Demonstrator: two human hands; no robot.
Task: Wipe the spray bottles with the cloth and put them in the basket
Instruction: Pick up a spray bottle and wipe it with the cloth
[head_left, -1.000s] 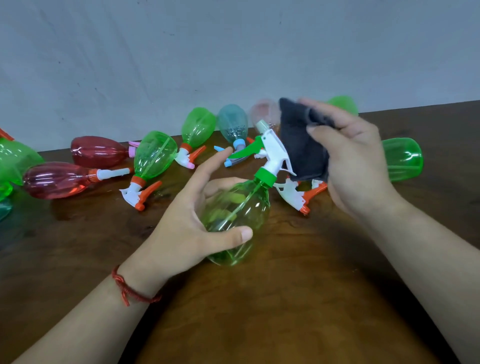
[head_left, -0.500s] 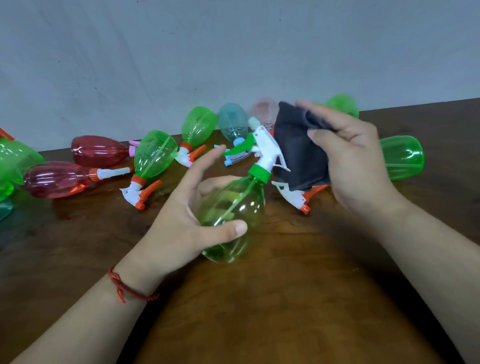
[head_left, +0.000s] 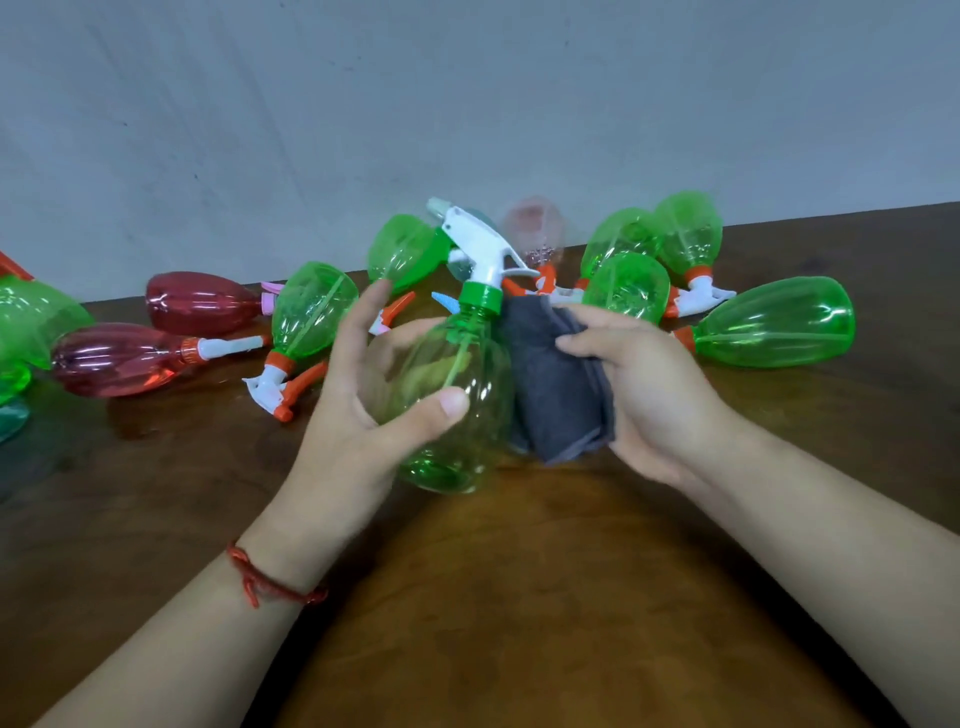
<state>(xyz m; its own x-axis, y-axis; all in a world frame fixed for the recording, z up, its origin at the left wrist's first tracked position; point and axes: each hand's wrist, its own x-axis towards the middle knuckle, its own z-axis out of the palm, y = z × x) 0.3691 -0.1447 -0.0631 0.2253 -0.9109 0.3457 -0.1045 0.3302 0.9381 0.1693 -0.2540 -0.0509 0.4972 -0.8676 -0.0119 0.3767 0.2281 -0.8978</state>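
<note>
Wiping step in hand: left hand (head_left: 363, 410) grip closed around green spray bottle (head_left: 457, 395), right hand (head_left: 649, 395) grip pressing cloth (head_left: 556, 395) beside it; next, likely rotate bottle.

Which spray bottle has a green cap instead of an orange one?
The green bottle held in the left hand, touching the grey cloth. Its collar under the white trigger is green; the other green bottles lying on the table have orange collars.
</note>
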